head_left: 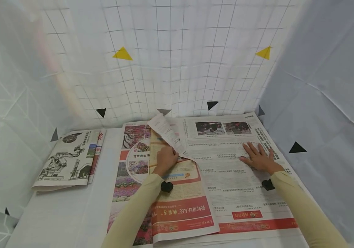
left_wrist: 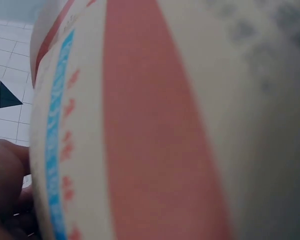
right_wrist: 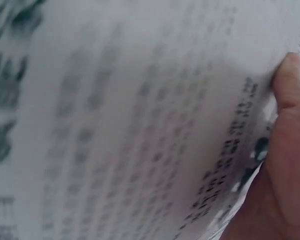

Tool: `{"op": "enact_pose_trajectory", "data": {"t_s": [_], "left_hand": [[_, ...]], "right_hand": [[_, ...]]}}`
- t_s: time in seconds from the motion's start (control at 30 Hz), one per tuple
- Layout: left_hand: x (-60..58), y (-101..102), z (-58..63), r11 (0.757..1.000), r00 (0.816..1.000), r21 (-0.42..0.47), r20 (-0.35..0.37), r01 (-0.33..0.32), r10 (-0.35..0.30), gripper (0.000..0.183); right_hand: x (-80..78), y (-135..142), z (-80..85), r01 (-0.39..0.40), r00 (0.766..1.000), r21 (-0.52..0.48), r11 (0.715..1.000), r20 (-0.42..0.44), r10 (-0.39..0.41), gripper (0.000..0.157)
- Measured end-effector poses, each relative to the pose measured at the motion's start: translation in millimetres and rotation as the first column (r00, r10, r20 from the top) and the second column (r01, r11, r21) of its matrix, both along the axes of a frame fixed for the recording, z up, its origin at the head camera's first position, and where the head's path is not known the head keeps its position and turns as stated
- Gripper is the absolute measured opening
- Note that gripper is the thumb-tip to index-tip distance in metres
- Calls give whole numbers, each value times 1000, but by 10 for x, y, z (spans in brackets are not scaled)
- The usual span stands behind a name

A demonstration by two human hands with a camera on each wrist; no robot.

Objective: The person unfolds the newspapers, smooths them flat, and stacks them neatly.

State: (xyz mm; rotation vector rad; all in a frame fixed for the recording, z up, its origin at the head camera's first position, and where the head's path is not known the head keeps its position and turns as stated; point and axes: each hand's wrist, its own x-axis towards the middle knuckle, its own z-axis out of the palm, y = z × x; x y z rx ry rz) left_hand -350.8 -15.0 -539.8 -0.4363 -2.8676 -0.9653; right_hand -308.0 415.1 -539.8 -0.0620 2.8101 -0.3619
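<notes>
An open newspaper covers the middle and right of the table. One of its sheets, a yellow-and-red page, is turned part way to the left, and its far corner folds back to show white print. My left hand has curled fingers and grips this sheet near that corner; in the left wrist view the page hides much of the hand. On the right-hand page my right hand rests palm down with fingers spread. The right wrist view shows its thumb against the printed paper.
Folded newspapers lie at the table's left, the top one bearing a machine drawing. Beneath the turned sheet is a page of flower photos. White gridded sheeting hangs behind the table, with pale sheeting to the right.
</notes>
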Motion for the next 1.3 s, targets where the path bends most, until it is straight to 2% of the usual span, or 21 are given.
{"op": "enact_pose_trajectory", "data": {"t_s": [0.13,0.23,0.37,0.47,0.7,0.9,1.17,1.3], "left_hand": [[1,23,6,1000,1000,-4,-7,-6,6,56],[-5,35,-3,1000,1000,-11,-12,-25,25,57],[-16,35,-35,1000,1000,-9,-16,-22,22,57],[-13,17,-47,1000,1000,-2,-11,-1,1,56],[-8,-74,4,998,999,-30,-7,-48,47,56],[-30,-176,24,999,998,-16,21,-51,51,56],[-45,-416,10,997,996,-7,41,-78,78,51],[-59,-537,6,997,995,-6,67,-72,72,46]], "right_hand": [[48,-180,71,-7,999,-70,998,-36,5,86],[47,-398,39,-14,996,-98,995,-84,6,82],[35,-657,-19,-1,997,-78,997,-75,-5,84],[49,-726,-21,14,999,-44,999,-46,-16,84],[-11,-609,-103,9,1000,-52,999,-24,-11,89],[-68,-431,-198,19,1000,-29,999,-3,-19,92],[22,-319,-62,6,1000,-44,999,-23,-7,87],[33,-253,-57,7,1000,-38,999,-27,-8,87]]}}
